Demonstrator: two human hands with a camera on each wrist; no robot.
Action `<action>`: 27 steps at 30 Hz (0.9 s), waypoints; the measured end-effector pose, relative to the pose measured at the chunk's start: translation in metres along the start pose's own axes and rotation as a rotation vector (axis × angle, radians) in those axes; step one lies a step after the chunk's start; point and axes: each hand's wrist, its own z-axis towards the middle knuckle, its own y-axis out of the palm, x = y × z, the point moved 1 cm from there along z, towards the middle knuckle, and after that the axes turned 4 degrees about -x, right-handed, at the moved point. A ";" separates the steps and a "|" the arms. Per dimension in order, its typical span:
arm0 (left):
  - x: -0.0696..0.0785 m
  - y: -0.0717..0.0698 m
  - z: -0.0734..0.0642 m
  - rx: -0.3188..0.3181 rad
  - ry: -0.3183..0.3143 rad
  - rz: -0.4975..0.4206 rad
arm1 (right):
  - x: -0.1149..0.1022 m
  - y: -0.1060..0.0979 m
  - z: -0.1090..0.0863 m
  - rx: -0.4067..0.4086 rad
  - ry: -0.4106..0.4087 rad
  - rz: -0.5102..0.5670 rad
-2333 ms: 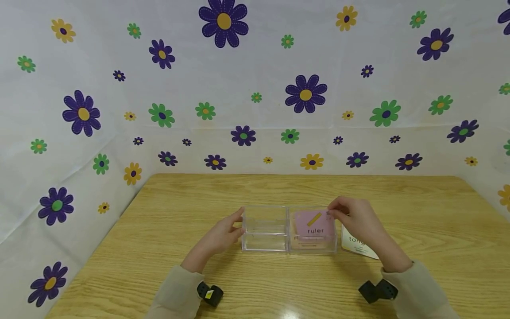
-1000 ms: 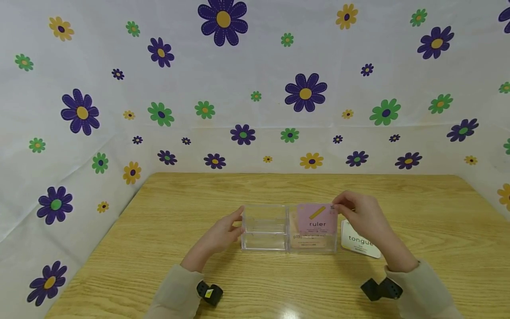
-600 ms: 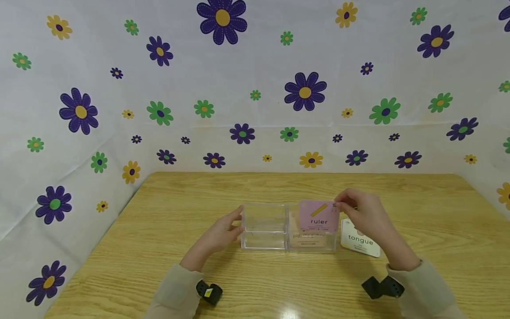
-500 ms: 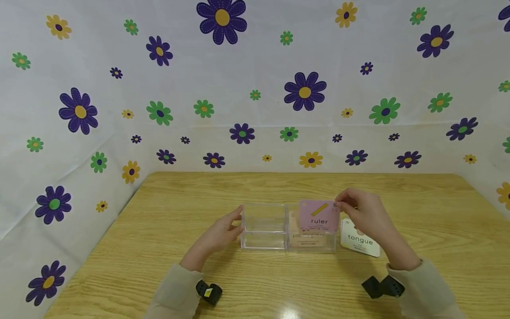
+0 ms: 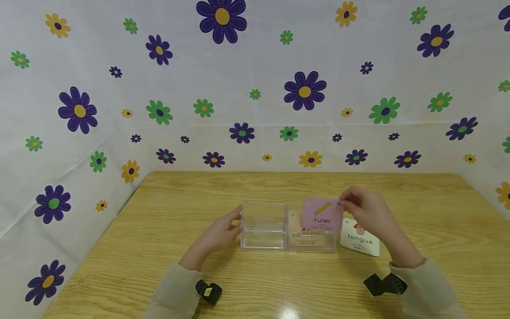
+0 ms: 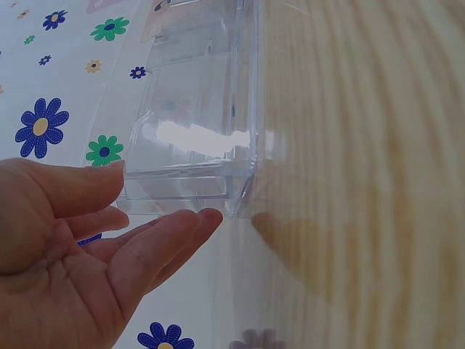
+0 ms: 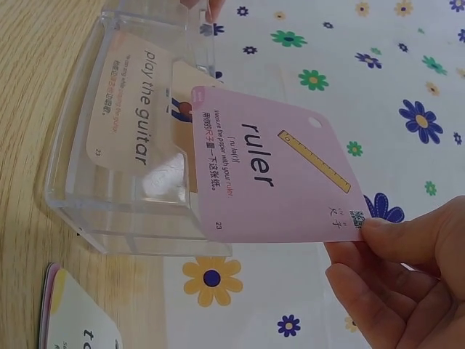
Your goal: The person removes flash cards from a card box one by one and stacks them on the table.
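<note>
My right hand (image 5: 368, 212) pinches a pink "ruler" flashcard (image 5: 322, 215) by its corner, thumb on the printed face. The card is tilted above the right compartment of a clear plastic box (image 5: 264, 240). Inside that compartment leans a peach "play the guitar" flashcard (image 7: 134, 105), partly covered by the pink one in the head view. At the box's left end is my left hand (image 5: 219, 232), its fingers extended and the fingertips touching the clear wall (image 6: 178, 185). The left compartment shows no card.
A small stack of flashcards (image 5: 360, 239), with "tongue" on top, lies on the wooden table (image 5: 199, 195) just right of the box. Behind the table hangs a white flowered cloth (image 5: 255, 66).
The pink "ruler" card has risen out of the right compartment and shifted right with my right hand, exposing more of the "play the guitar" card. My left hand stays at the box's end.
</note>
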 end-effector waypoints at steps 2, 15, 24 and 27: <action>0.000 0.000 0.000 0.000 0.003 0.002 | 0.001 -0.001 0.000 -0.002 0.005 0.003; 0.000 0.000 0.000 0.004 0.005 0.020 | 0.005 -0.005 0.002 -0.032 0.038 0.037; -0.002 0.000 0.001 -0.001 0.012 0.007 | 0.013 -0.008 0.002 -0.048 0.075 0.040; -0.001 0.000 0.001 0.000 0.010 0.011 | 0.016 -0.009 0.003 -0.053 0.085 0.041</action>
